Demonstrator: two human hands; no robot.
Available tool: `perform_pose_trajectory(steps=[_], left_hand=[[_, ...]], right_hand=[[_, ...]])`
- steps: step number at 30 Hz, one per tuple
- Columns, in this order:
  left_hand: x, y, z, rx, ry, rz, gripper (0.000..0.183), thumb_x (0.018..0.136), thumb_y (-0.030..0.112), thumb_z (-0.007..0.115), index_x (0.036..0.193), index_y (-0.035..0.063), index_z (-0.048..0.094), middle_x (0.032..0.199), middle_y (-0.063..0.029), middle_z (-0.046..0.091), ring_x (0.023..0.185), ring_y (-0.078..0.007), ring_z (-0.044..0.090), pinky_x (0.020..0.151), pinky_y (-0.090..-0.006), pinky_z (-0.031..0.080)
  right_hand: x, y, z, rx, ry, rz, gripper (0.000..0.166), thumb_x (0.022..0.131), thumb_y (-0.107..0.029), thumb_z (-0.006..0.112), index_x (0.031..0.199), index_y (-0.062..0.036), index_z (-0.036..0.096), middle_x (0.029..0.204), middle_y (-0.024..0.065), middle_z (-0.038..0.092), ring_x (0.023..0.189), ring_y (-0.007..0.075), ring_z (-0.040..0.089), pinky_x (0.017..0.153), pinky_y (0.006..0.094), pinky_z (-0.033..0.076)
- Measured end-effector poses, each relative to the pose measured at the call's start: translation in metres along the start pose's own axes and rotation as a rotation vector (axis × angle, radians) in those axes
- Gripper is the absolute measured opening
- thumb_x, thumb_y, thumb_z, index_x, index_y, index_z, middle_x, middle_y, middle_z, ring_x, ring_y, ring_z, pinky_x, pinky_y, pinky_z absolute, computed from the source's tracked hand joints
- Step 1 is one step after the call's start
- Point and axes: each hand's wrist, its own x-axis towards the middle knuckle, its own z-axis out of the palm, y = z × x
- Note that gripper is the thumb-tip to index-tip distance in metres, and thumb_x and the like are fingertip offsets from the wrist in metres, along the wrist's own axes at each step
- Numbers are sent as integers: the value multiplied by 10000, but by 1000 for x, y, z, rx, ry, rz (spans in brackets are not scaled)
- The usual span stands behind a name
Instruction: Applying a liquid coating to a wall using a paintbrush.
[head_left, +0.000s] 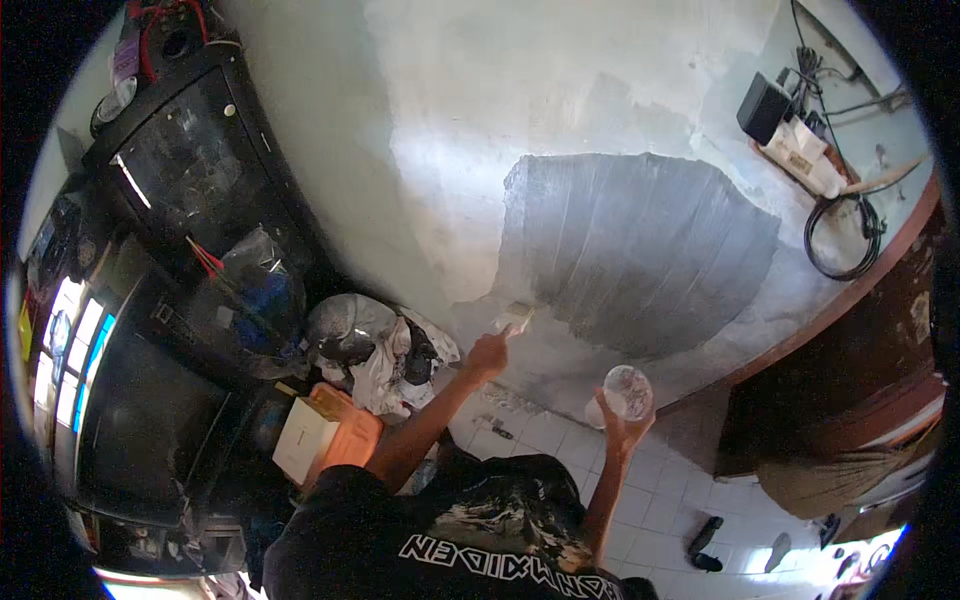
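My left hand (489, 355) reaches forward, its fingers closed on the handle of a flat paintbrush (517, 313). The brush head is at the wall, by the lower left edge of a dark grey patch (637, 247); whether the bristles touch it I cannot tell. That patch has an uneven outline and pale streaks running down it. Farther right and lower, my right hand (624, 431) grips a clear plastic cup (628, 393), tilted so that its round mouth shows. What the cup holds is not clear.
Left of my arm lie a bundle of stained cloth and plastic (367, 345) and an orange container (352, 435) with a white box (305, 441). A dark cabinet (202, 157) stands beyond. A power strip with cables (802, 154) is at the upper right, above brown furniture (832, 352). Footwear (705, 544) lies on the tiles.
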Motion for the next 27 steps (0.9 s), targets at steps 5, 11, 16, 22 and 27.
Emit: perform_pose_trajectory(steps=[5,11,16,22,27], left_hand=[[49,-27,-36,121,56,157,355,744,45,488,1072,85,618,912,-223,615,856,-361,597,767,-473,473],[44,43,-226,-63,191,284,451,714,47,503,1102,241,626,981,-220,611,865,-385,595,797,-422,486],[-5,103,-311,-135,426,199,387,770,80,538,1153,109,589,905,-241,615,793,-385,605,721,-392,491],[-11,105,-267,-280,788,389,344,849,53,512,1192,46,546,814,-247,614,618,-335,577,585,-368,453],[12,59,-177,-221,699,249,564,847,0,484,1374,141,342,696,-162,514,566,-281,504,550,-390,426]], right_hand=[[-4,-5,6,148,-49,-90,667,545,-206,870,1102,-13,557,1042,124,611,974,243,570,868,389,447],[7,-9,-7,108,-12,-70,575,550,-124,862,1036,-5,581,1005,101,605,925,209,570,822,354,460],[11,-11,0,103,15,2,559,558,-131,858,1031,-8,587,989,100,612,921,206,569,820,353,455],[13,-14,10,85,-39,6,562,557,-161,861,1023,-2,589,989,108,615,923,219,572,823,362,454],[10,-5,10,73,-91,42,665,543,-193,870,1107,-22,561,1051,120,610,986,238,572,885,382,449]])
